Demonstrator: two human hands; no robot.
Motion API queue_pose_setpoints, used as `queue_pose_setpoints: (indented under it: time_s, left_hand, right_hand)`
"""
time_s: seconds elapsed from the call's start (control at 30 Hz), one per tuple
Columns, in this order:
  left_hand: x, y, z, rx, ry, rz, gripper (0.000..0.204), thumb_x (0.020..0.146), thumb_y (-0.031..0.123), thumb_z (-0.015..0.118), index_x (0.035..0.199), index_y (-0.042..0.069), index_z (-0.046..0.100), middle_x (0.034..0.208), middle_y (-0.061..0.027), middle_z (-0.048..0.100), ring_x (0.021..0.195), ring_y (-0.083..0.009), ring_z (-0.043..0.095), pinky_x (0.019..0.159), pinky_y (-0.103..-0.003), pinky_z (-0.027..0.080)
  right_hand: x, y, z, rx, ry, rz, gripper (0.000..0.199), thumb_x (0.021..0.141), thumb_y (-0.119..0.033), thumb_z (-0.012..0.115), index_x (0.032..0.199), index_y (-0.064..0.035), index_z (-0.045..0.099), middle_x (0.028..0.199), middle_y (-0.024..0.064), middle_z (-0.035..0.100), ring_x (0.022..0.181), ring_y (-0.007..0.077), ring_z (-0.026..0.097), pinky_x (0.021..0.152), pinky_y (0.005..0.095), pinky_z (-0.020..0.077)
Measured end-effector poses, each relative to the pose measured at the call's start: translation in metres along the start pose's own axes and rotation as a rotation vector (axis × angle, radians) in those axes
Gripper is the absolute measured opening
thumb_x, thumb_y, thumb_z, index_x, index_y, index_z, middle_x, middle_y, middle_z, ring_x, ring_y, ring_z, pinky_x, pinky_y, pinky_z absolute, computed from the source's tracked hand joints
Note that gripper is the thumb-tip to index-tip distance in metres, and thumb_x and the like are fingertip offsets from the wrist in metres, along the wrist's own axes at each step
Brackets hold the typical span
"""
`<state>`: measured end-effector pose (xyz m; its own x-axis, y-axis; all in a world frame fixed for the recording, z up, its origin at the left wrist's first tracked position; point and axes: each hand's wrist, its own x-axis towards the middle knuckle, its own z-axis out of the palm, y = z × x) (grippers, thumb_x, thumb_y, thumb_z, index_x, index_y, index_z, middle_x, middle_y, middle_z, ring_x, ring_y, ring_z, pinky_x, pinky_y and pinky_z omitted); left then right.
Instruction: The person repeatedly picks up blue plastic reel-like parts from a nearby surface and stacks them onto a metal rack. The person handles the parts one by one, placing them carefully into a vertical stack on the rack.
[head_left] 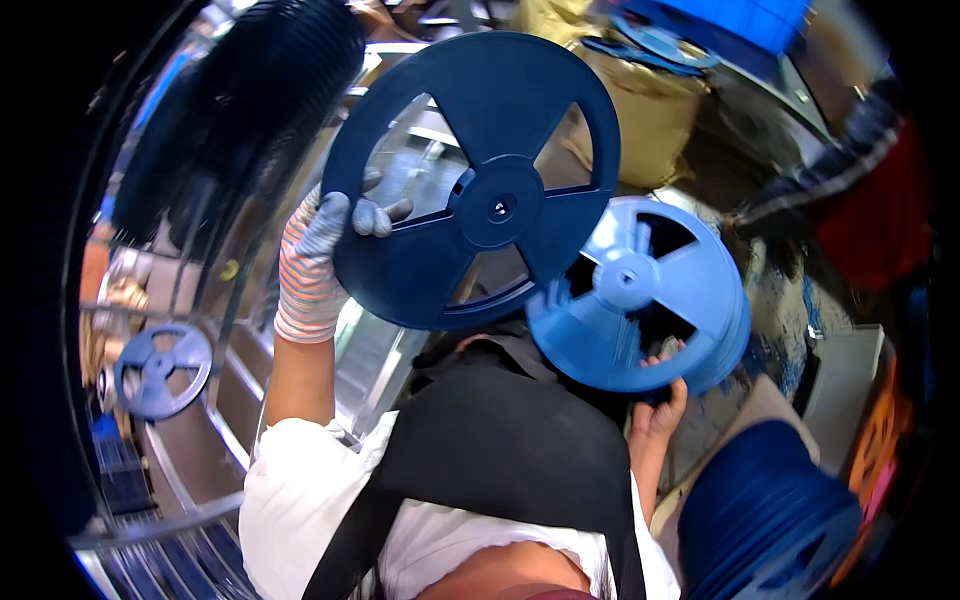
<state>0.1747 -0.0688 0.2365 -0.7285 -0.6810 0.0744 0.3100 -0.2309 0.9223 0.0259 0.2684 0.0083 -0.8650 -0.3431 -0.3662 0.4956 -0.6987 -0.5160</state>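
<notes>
Left hand: gloved, left of centre; thumb and fingers (330,225) clamped on the dark reel's rim; a one-sided hold might let it tilt or slip.
Dark reel (499,203): upper centre, overlapping the blue reel in view; contact unclear; a swing could knock or scuff them.
Blue reel (625,277): right of centre; more rims beneath could slide if tipped.
Right hand (660,405): bare, lower right, clamped on the blue reel's lower rim; losing grip could drop it.
Writing: none legible on either reel.
</notes>
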Motion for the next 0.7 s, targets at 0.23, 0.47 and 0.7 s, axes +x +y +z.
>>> queue_pose_setpoints:
  time_s: [0.23,0.47,0.7]
  left_hand:
    - [-0.066,0.068,-0.079,-0.248,0.404,0.166,0.039,0.091,0.021,0.058,0.116,-0.008,0.050,0.072,-0.0057,0.058,0.077,-0.0206,0.058,0.100,-0.050,0.041]
    - [-0.114,0.106,-0.168,-0.191,0.707,0.494,0.026,0.088,0.022,0.062,0.103,0.002,0.056,0.068,-0.0040,0.053,0.073,-0.0215,0.057,0.085,-0.056,0.049]
    - [-0.096,0.167,-0.111,0.070,0.537,0.374,0.040,0.091,0.020,0.058,0.120,-0.007,0.051,0.074,-0.0038,0.055,0.076,-0.0190,0.059,0.087,-0.044,0.050]
  right_hand:
    - [0.005,0.001,-0.003,-0.005,-0.042,0.023,0.060,0.080,-0.012,0.059,0.136,-0.0066,0.039,0.099,0.0088,0.061,0.088,0.0217,0.059,0.085,0.0374,0.0482]
    - [0.008,-0.004,-0.003,-0.032,-0.084,0.044,0.058,0.080,-0.009,0.061,0.134,-0.0062,0.040,0.096,0.0083,0.063,0.086,0.0205,0.061,0.084,0.0355,0.0498]
    - [0.005,-0.006,0.000,-0.092,-0.031,0.016,0.056,0.082,-0.012,0.059,0.135,-0.0068,0.040,0.095,0.0069,0.063,0.086,0.0179,0.061,0.083,0.0349,0.0505]
